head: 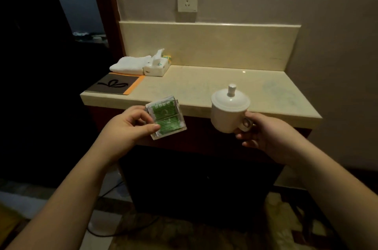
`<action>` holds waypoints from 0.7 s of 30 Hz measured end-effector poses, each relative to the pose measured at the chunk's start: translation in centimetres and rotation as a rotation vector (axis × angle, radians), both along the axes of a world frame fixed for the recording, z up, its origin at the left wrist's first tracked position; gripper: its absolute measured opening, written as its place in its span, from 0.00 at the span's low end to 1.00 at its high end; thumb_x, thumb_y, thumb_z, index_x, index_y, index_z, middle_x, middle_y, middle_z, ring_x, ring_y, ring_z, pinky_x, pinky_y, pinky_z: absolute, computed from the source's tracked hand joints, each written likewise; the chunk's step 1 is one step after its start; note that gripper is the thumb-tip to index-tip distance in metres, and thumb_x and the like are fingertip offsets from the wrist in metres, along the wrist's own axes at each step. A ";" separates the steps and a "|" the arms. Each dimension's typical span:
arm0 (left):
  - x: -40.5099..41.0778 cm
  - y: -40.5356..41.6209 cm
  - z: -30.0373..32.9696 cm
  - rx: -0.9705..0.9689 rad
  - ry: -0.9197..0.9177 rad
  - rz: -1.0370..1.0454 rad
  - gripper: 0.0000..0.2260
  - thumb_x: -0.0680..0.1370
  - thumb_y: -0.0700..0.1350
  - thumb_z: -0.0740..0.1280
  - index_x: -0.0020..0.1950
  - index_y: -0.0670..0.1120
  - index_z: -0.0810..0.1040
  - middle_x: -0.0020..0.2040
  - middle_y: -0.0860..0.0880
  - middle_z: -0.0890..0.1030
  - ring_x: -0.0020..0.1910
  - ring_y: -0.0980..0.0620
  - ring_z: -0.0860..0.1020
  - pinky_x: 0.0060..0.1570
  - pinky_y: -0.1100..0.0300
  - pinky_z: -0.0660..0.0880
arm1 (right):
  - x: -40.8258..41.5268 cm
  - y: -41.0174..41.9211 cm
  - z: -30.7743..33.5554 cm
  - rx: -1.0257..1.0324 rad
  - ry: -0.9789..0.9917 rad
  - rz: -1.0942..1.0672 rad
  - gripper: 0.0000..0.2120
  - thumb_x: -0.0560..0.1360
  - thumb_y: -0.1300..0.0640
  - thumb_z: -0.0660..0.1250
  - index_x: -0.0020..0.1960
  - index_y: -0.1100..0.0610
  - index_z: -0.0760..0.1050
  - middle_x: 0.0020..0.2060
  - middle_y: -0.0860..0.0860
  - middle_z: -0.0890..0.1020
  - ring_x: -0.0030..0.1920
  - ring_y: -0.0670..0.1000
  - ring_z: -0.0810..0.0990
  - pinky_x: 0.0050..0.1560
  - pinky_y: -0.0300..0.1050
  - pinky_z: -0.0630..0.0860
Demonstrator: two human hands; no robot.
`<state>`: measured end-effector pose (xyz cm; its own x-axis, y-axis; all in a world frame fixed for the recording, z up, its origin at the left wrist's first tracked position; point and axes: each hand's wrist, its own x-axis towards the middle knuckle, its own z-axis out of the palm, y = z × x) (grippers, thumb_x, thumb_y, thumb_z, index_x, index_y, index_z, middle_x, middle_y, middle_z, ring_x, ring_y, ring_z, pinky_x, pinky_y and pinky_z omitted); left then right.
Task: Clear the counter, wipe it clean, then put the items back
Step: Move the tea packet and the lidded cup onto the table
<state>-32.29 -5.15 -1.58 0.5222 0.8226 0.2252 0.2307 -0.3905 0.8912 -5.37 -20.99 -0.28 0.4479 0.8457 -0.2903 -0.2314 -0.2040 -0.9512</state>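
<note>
**Both hands loaded at the table edge**

I am looking down at two hands held in front of the table, each carrying something. The left hand is pinching a clear holder between thumb and curled fingers; it is tilting, hanging in the air just off the front edge. Inside it I am seeing green tea packets, striped, with pale print I cannot read. The right hand is gripping a white cup by its handle, fingers curled round it. The cup is wearing a domed lid with a knob on top and is leaning slightly, overlapping the front edge in my view; I cannot tell whether it is touching the top.

On the table's far left a folded white towel is lying beside a tissue box, one tissue standing out of it. In front of them a dark folder with an orange border is lying flat. A socket is sitting on the wall above.

The room to the left is too dark to make out, and both forearms are running out of frame.
</note>
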 end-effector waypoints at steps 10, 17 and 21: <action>5.6 -7.2 -3.7 -0.137 -0.023 -0.215 0.05 0.66 0.46 0.74 0.35 0.46 0.81 0.54 0.61 0.79 0.52 0.59 0.79 0.51 0.61 0.76 | 2.2 -11.9 -4.8 -0.067 -0.077 -0.125 0.15 0.82 0.51 0.56 0.44 0.59 0.74 0.42 0.55 0.79 0.43 0.51 0.79 0.39 0.43 0.76; 14.2 -14.7 -6.6 -0.163 0.115 -0.399 0.06 0.66 0.50 0.73 0.37 0.49 0.82 0.58 0.59 0.76 0.58 0.53 0.77 0.56 0.47 0.78 | 5.8 -23.6 -8.8 -0.132 -0.114 -0.291 0.17 0.82 0.53 0.55 0.51 0.66 0.75 0.43 0.56 0.80 0.38 0.47 0.81 0.34 0.40 0.76; 19.7 -21.1 -7.9 -0.170 0.132 -0.490 0.06 0.65 0.51 0.73 0.36 0.50 0.82 0.60 0.57 0.75 0.59 0.51 0.77 0.58 0.45 0.77 | 8.3 -31.3 -10.4 -0.205 -0.133 -0.390 0.17 0.82 0.53 0.56 0.51 0.66 0.76 0.47 0.57 0.82 0.44 0.50 0.82 0.40 0.42 0.78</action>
